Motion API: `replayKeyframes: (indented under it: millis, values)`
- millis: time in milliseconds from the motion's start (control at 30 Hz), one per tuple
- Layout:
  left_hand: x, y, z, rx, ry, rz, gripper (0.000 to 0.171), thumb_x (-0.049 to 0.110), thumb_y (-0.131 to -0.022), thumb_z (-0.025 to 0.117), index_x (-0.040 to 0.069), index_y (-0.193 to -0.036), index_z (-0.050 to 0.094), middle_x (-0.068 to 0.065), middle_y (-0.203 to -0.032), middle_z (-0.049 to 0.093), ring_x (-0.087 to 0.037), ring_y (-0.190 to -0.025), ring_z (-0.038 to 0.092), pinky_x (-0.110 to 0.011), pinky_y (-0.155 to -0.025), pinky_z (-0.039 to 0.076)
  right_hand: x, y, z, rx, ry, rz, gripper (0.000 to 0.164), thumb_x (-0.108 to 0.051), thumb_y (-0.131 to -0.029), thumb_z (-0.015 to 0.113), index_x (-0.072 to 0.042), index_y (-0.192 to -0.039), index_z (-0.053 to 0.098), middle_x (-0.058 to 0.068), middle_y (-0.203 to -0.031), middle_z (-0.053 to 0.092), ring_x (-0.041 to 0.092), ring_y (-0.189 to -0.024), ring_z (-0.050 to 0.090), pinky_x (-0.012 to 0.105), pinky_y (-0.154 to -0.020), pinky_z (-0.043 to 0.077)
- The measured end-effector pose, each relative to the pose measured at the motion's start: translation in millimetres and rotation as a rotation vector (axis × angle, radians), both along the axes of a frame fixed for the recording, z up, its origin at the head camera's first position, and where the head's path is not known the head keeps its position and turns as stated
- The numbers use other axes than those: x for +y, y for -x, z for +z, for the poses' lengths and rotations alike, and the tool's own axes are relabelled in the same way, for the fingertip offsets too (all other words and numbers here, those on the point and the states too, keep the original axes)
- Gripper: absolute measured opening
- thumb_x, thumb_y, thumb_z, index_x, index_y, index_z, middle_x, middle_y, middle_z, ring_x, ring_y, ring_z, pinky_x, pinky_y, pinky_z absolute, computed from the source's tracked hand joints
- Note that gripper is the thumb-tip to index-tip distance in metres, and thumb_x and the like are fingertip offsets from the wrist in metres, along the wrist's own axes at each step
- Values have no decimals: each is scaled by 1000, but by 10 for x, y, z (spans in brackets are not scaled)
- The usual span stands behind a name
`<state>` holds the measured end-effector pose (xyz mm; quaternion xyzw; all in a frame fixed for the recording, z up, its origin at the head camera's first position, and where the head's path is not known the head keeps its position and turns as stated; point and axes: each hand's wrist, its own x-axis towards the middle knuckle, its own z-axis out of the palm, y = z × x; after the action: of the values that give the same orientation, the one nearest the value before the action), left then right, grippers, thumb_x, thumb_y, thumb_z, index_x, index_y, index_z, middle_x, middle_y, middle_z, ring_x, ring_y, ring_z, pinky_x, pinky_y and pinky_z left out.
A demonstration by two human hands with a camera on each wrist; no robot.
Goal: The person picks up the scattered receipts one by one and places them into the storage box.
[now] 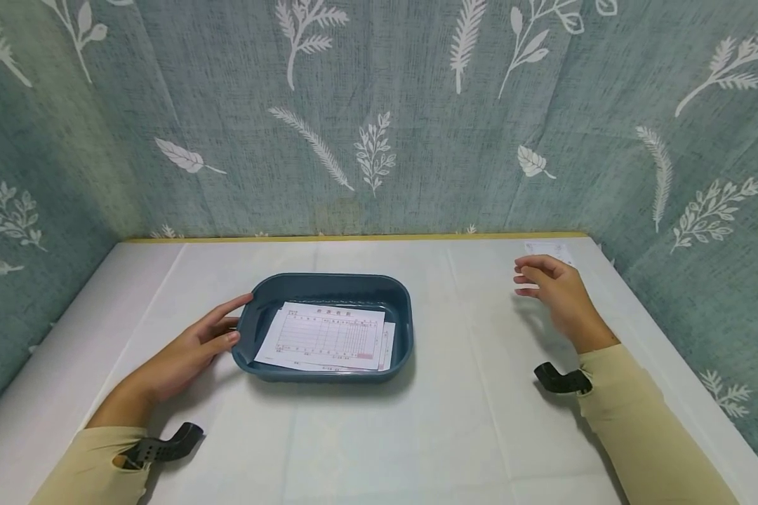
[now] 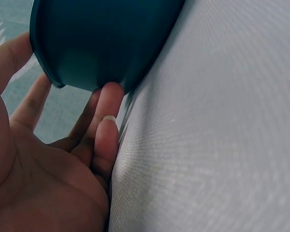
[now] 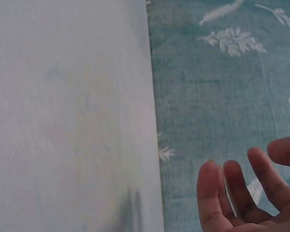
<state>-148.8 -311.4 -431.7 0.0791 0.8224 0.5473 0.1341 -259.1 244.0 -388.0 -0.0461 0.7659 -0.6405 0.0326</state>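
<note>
A dark blue plastic basin (image 1: pixel 328 377) stands on the white table, left of the middle. Printed paper forms (image 1: pixel 328 337) with ruled tables lie overlapping inside it. My left hand (image 1: pixel 192 351) is at the basin's left end, its fingertips against the rim and outer wall. The left wrist view shows those fingers (image 2: pixel 108 99) extended along the basin's underside, close to the tabletop. Over the right part of the table hovers my right hand (image 1: pixel 559 298), fingers loosely bent and nothing in them. In the right wrist view, its fingers (image 3: pixel 210 193) are spread apart.
A small printed sheet (image 1: pixel 551 251) lies at the table's far right corner, partly behind the right hand. Green fabric (image 1: pixel 417 140) with white leaf prints stands around the table (image 1: pixel 442 435), whose back edge carries a yellow strip (image 1: pixel 354 238). Black curved mounts (image 1: pixel 170 443) sit at both wrists.
</note>
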Motion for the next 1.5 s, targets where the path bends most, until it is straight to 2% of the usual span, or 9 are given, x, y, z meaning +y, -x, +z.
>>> replayKeyframes:
  millis: [267,400,500,600,700,933,1167,1333,1500]
  values:
    - [12,4,8,-7,-12,-2,61,29,-106,50,34,-160,21,-26,-159,25,-43,-146,21,-3,-91,33,153,55,-35,-19,-67,-42,20,-29,-105,50,-18,-120,58,-14,-117,56,2,-110,56,17,-92,51]
    - [13,6,15,-16,-12,-1,62,29,-106,50,34,-160,21,-26,-159,24,-42,-145,21,-3,-91,34,198,99,-47,-53,-128,-47,34,-36,-106,46,-16,-132,53,-17,-122,52,10,-124,51,34,-112,42]
    - [11,-1,11,-19,-18,-2,62,28,-106,50,33,-160,21,-27,-159,23,-37,-145,23,-3,-91,34,225,136,-64,-75,-145,-63,47,-38,-107,42,-8,-142,47,1,-138,50,22,-137,44,45,-117,33]
    - [8,-3,8,-15,-34,-3,61,27,-106,50,33,-160,21,-26,-159,22,-19,-142,30,-3,-92,33,246,170,-65,-82,-175,-95,53,-35,-108,39,-1,-149,40,17,-153,38,32,-143,37,48,-118,32]
    - [10,-1,9,-11,-47,-3,61,27,-106,50,32,-160,21,-26,-158,24,-2,-131,34,-4,-94,34,276,194,-70,-81,-212,-125,51,-26,-109,36,2,-151,37,22,-157,33,36,-145,33,49,-118,30]
    - [21,3,4,-21,-39,1,62,27,-106,50,32,-160,21,-26,-159,23,-18,-139,30,-3,-93,33,373,198,-110,-84,-301,-158,47,-15,-107,34,0,-152,36,25,-157,33,40,-147,29,55,-118,26]
    - [13,3,-10,-16,-52,-5,61,27,-106,49,32,-160,21,-26,-158,24,-1,-130,34,-4,-93,34,456,193,-134,-114,-425,-183,51,-23,-105,43,-4,-152,38,26,-159,30,45,-145,28,60,-112,29]
    - [9,3,-17,-15,-58,-7,61,26,-106,49,32,-160,21,-26,-158,23,0,-129,34,-4,-93,34,527,203,-157,-171,-485,-158,58,-25,-104,48,-5,-156,31,28,-163,15,51,-148,18,65,-113,27]
    - [9,-2,-17,-14,-59,-9,61,27,-106,49,31,-160,21,-26,-157,26,2,-127,38,-4,-94,34,596,215,-188,-186,-550,-158,62,-22,-101,52,-5,-156,29,30,-164,11,53,-148,16,67,-113,24]
